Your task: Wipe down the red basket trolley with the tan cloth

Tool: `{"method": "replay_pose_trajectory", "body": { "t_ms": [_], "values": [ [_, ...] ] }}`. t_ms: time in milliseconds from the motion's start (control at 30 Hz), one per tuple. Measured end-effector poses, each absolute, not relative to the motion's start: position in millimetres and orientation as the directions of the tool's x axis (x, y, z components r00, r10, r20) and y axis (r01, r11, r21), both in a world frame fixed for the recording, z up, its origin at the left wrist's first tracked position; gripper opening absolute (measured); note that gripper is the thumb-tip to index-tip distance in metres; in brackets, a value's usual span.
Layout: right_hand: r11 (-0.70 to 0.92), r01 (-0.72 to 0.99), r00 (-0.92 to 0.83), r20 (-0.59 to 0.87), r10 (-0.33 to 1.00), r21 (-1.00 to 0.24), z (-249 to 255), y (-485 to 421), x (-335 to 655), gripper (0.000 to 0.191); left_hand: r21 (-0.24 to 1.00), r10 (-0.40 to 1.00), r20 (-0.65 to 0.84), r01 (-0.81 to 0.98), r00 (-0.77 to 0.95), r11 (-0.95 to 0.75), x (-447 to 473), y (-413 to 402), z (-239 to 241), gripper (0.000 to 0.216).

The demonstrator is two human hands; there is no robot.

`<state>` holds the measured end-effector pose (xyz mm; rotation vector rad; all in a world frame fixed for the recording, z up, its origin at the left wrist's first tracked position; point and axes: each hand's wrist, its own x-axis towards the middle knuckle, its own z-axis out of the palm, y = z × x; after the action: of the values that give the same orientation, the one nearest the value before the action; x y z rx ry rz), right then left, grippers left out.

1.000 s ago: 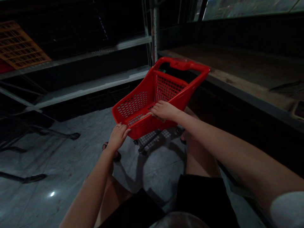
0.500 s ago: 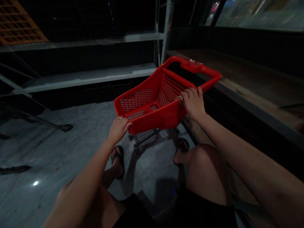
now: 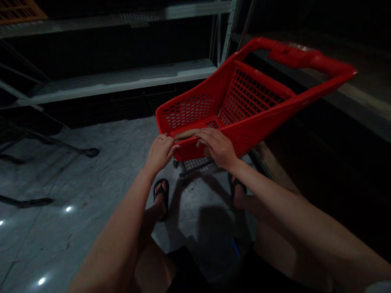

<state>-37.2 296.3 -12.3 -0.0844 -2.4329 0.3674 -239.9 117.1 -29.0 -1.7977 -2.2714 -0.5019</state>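
A small red plastic shopping cart on wheels stands in front of me, its handle at the far upper right. My left hand grips the near left corner of the basket rim, fingers curled over the edge. My right hand rests on the same near rim just to the right, fingers bent over it. A pale strip lies along the rim between the two hands; I cannot make out what it is. My sandalled feet are below the cart.
Metal shelving runs along the back, with an orange crate at the top left. A wooden shelf board stands to the right, close to the cart. Dark rods lie on the grey floor at left.
My right hand left the cart's right side rim and came down to the near rim beside my left hand. The cart looks closer and larger, its handle higher in view.
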Motion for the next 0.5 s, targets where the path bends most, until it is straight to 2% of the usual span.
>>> {"method": "replay_pose_trajectory", "body": {
  "t_ms": [100, 167, 267, 367, 500],
  "values": [
    [0.907, 0.085, -0.633, 0.680, 0.370, -0.413, -12.0, 306.9, -20.2, 0.028, 0.150, 0.904, 0.345, 0.965, -0.253, 0.213, -243.6, 119.2, -26.2, 0.047],
    [0.818, 0.187, -0.438, 0.699, 0.565, -0.544, -17.6, 312.3, -17.6, 0.020, 0.151, 0.908, 0.333, 0.965, -0.256, 0.217, -246.3, 120.6, -24.5, 0.045],
    [0.659, 0.227, -0.113, 0.653, 0.749, -0.717, -28.7, 323.1, -29.2, 0.029, 0.115, 0.909, 0.325, 0.965, -0.259, 0.234, -249.4, 122.7, -23.0, 0.046],
    [0.586, 0.248, 0.089, 0.621, 0.779, -0.771, -31.9, 344.1, -43.2, 0.035, 0.098, 0.906, 0.330, 0.964, -0.265, 0.246, -249.4, 125.0, -21.9, 0.048],
    [0.618, 0.332, 0.261, 0.699, 0.665, -0.712, -23.8, 371.1, -51.0, 0.044, 0.104, 0.906, 0.325, 0.962, -0.271, 0.251, -245.2, 127.9, -19.3, 0.049]
  ]
}}
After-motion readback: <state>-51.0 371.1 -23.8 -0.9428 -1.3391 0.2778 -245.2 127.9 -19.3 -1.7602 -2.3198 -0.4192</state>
